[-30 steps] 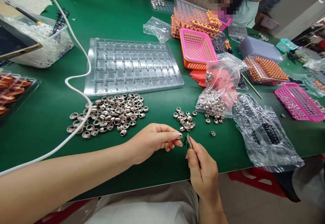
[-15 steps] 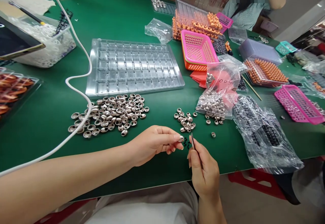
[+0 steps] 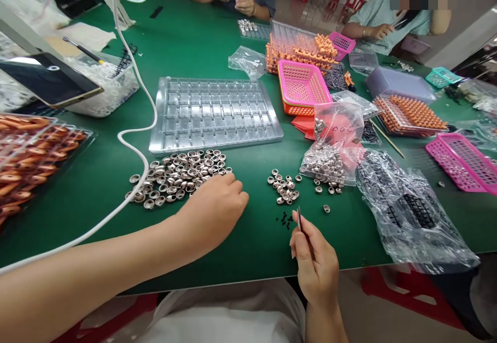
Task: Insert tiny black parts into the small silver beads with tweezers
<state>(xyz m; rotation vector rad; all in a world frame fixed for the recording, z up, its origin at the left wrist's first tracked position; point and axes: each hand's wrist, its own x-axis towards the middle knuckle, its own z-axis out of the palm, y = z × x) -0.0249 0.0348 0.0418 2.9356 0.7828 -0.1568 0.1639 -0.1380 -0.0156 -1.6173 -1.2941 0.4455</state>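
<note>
sitting heaped on the green table [image 3: 264, 249], the metal cups [image 3: 176, 174] now have my left hand [image 3: 217, 203] at their edge, curled, can't tell if it's holding one. right hand [image 3: 317, 265] still grips tweezers [image 3: 299, 220] near black bits [image 3: 286, 219]; close-up work looks paused.

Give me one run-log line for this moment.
left hand: at large pile of metal cups, grip hidden | right hand: holding tweezers near black pieces | transparent tray: beyond large pile
</note>
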